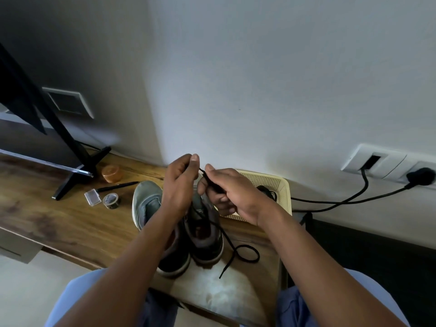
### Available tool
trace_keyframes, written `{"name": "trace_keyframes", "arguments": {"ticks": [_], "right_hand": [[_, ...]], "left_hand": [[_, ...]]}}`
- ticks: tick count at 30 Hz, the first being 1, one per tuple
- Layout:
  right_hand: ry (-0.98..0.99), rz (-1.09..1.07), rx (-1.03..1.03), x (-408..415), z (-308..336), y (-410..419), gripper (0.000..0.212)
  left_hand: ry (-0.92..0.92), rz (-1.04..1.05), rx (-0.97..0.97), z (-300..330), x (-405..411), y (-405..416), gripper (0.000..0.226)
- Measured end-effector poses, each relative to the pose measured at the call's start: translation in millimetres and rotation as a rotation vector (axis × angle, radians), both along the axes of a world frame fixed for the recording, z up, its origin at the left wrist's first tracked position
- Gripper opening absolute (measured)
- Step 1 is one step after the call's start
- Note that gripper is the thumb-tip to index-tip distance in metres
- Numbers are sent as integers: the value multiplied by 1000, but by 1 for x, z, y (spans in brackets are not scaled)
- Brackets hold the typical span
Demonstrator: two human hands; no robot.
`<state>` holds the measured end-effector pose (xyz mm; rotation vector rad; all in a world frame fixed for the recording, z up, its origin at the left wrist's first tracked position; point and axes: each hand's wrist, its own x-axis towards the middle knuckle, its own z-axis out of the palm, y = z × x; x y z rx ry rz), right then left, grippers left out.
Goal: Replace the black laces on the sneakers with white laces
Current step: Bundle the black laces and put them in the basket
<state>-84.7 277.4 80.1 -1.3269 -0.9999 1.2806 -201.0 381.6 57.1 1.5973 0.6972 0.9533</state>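
Two grey sneakers stand side by side on the wooden table, the left sneaker [147,204] partly behind my forearm and the right sneaker [206,241] below my hands. Above them my left hand [180,182] pinches a black lace [236,250] between thumb and fingers. My right hand [230,192] grips the same lace just to the right, with gathered lace in its curled fingers. The lace trails down over the right sneaker and ends in a loop on the table. No white laces are visible.
A cream plastic basket [282,185] sits behind my right hand against the wall. A tape roll [111,199], small clear box [92,197], black pen [118,186] and orange jar [111,173] lie left. A TV stand leg [77,175] is farther left; cables [342,200] run right.
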Motion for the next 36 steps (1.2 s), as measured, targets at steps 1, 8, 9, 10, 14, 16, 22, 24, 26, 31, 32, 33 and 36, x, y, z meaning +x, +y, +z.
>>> {"name": "trace_keyframes", "arguments": {"ticks": [1, 8, 9, 10, 14, 16, 22, 24, 26, 31, 32, 33, 36], "right_hand": [[69, 13, 26, -1, 2, 0, 48], [524, -180, 318, 15, 12, 3, 30], [549, -240, 338, 19, 13, 3, 30], [568, -292, 352, 24, 13, 3, 30], [511, -449, 395, 37, 6, -1, 31], [372, -508, 373, 39, 4, -1, 31], [-57, -543, 233, 28, 0, 2, 34], [-151, -496, 155, 22, -3, 4, 35], [-234, -428, 59, 18, -5, 5, 37], [-224, -223, -166, 20, -1, -4, 44], [-192, -194, -172, 19, 0, -5, 45], [-162, -180, -166, 18, 0, -6, 50], [-78, -139, -147, 20, -2, -7, 74]], "left_hand": [[-1, -3, -23, -1, -1, 0, 52], [233, 30, 126, -18, 12, -27, 32], [294, 35, 227, -19, 12, -32, 31], [329, 25, 313, -19, 12, -36, 33], [346, -64, 532, -20, 12, -44, 38], [335, -91, 551, -18, 12, -45, 37], [273, -162, 605, -8, 12, -45, 32], [251, -188, 617, -5, 11, -45, 28], [239, -206, 621, -2, 10, -43, 25], [220, -128, 560, 4, 4, -31, 23], [226, -89, 537, 5, 3, -27, 23], [225, -57, 501, 5, 2, -24, 25], [191, 1, 345, 2, 2, -17, 33]]}}
